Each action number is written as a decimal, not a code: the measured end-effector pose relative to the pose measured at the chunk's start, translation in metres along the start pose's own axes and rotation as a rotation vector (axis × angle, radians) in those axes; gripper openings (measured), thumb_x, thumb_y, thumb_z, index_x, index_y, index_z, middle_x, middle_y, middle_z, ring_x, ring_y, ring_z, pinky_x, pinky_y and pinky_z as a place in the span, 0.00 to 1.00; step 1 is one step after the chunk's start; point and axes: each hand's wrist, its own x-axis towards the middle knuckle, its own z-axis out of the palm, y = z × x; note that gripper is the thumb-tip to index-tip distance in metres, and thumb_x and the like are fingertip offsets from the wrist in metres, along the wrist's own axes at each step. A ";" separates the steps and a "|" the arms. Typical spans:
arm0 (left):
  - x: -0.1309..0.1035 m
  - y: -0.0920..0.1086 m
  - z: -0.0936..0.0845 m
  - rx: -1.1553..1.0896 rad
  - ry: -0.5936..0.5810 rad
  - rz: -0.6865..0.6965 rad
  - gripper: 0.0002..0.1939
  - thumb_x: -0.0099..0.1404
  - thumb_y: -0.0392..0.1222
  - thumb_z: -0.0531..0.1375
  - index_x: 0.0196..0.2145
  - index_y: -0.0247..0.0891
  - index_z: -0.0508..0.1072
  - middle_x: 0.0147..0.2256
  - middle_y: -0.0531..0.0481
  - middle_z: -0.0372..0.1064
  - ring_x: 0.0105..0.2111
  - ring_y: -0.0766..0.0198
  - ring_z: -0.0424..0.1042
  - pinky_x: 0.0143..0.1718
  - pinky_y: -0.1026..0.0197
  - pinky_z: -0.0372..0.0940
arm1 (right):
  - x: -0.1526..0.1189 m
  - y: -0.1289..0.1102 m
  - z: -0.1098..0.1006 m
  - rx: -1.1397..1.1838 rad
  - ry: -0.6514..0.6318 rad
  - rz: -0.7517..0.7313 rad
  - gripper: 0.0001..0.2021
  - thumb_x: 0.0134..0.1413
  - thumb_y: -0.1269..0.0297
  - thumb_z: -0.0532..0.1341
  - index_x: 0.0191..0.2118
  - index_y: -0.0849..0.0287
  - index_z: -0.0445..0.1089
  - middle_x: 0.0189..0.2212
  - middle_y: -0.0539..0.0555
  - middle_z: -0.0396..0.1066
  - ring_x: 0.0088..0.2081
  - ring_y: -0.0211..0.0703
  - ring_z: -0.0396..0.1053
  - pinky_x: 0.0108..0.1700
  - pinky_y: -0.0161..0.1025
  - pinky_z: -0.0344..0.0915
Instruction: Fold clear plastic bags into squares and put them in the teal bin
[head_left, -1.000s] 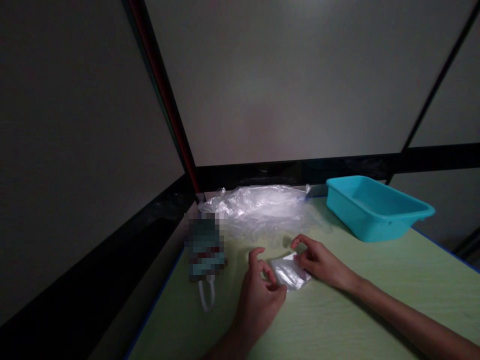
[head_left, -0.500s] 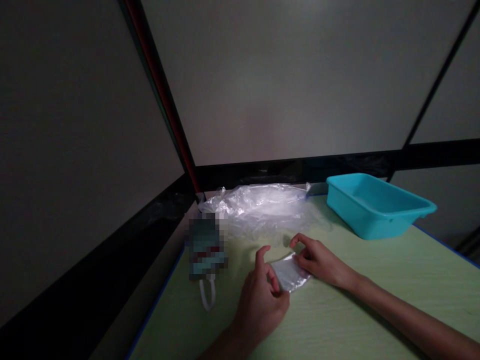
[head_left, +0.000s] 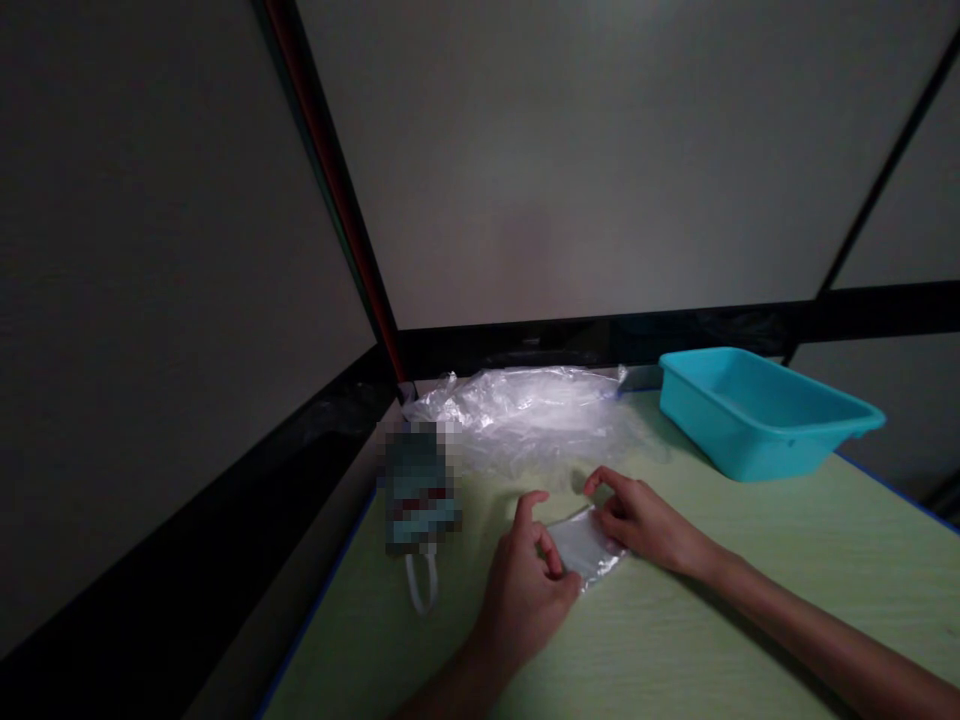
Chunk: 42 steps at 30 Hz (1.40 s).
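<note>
A small folded piece of clear plastic lies on the pale green table between my two hands. My left hand grips its left edge near the front corner, thumb low and index finger raised and bent. At its right edge, my right hand pinches the plastic, with the index finger curled above it. Behind the hands, a large crumpled sheet of clear plastic spreads along the back of the table.
A turquoise basin stands at the back right of the table. On the left lies a blurred greenish item with a white loop. A pale wall panel rises behind the table.
The view has shifted slightly, so everything sits a little farther right. Both hands keep hold of the small plastic piece, which lies a bit flatter.
</note>
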 end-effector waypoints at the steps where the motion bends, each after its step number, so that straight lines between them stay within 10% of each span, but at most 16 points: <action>1: 0.000 0.000 0.000 -0.006 -0.001 -0.004 0.34 0.43 0.24 0.55 0.48 0.42 0.53 0.21 0.63 0.54 0.19 0.72 0.58 0.20 0.71 0.52 | 0.000 0.000 0.000 -0.006 0.004 0.000 0.10 0.44 0.74 0.51 0.36 0.59 0.56 0.13 0.42 0.61 0.15 0.35 0.60 0.16 0.29 0.52; 9: 0.002 0.001 0.000 -0.045 -0.022 -0.012 0.33 0.42 0.23 0.55 0.47 0.41 0.55 0.20 0.64 0.54 0.18 0.72 0.59 0.20 0.71 0.52 | -0.018 -0.013 -0.007 -0.190 0.235 -0.023 0.07 0.54 0.64 0.50 0.38 0.60 0.59 0.21 0.51 0.66 0.23 0.42 0.65 0.26 0.38 0.62; 12: 0.004 0.001 -0.001 -0.065 -0.036 -0.015 0.33 0.42 0.23 0.56 0.47 0.40 0.56 0.19 0.64 0.55 0.18 0.72 0.60 0.20 0.71 0.52 | -0.028 -0.021 -0.002 -0.343 0.124 -0.194 0.14 0.54 0.67 0.49 0.46 0.62 0.62 0.40 0.61 0.69 0.41 0.49 0.67 0.43 0.45 0.63; 16: 0.003 0.001 0.000 -0.076 -0.037 0.003 0.31 0.43 0.23 0.56 0.46 0.41 0.57 0.19 0.64 0.55 0.18 0.72 0.60 0.20 0.71 0.52 | -0.032 -0.020 0.009 -0.582 -0.112 -0.345 0.25 0.57 0.68 0.47 0.60 0.65 0.48 0.60 0.60 0.49 0.60 0.47 0.47 0.59 0.48 0.46; 28: 0.001 0.003 0.000 -0.084 -0.007 0.022 0.27 0.44 0.24 0.54 0.42 0.40 0.59 0.20 0.63 0.53 0.17 0.72 0.62 0.18 0.72 0.56 | -0.029 -0.009 0.010 -0.694 -0.243 -0.329 0.26 0.60 0.64 0.45 0.62 0.60 0.39 0.62 0.58 0.34 0.62 0.46 0.34 0.60 0.51 0.38; 33: -0.017 0.015 -0.004 0.376 0.036 0.302 0.20 0.54 0.31 0.54 0.46 0.39 0.63 0.40 0.47 0.66 0.40 0.59 0.68 0.40 0.59 0.64 | -0.033 -0.014 0.011 -0.708 -0.168 -0.338 0.27 0.58 0.65 0.47 0.62 0.61 0.41 0.62 0.57 0.37 0.62 0.46 0.35 0.61 0.49 0.40; 36: -0.027 0.017 -0.002 0.604 -0.107 0.485 0.28 0.60 0.39 0.52 0.58 0.32 0.51 0.58 0.40 0.49 0.57 0.52 0.50 0.55 0.52 0.51 | -0.036 -0.016 0.013 -0.708 -0.145 -0.354 0.27 0.58 0.66 0.48 0.62 0.62 0.41 0.62 0.58 0.38 0.62 0.46 0.36 0.61 0.49 0.41; 42: -0.029 0.006 0.001 0.805 -0.303 0.491 0.38 0.62 0.52 0.50 0.60 0.24 0.42 0.61 0.38 0.31 0.61 0.52 0.33 0.59 0.51 0.38 | -0.039 -0.012 0.016 -0.680 -0.149 -0.340 0.27 0.60 0.63 0.47 0.62 0.60 0.40 0.62 0.58 0.37 0.62 0.47 0.37 0.61 0.47 0.41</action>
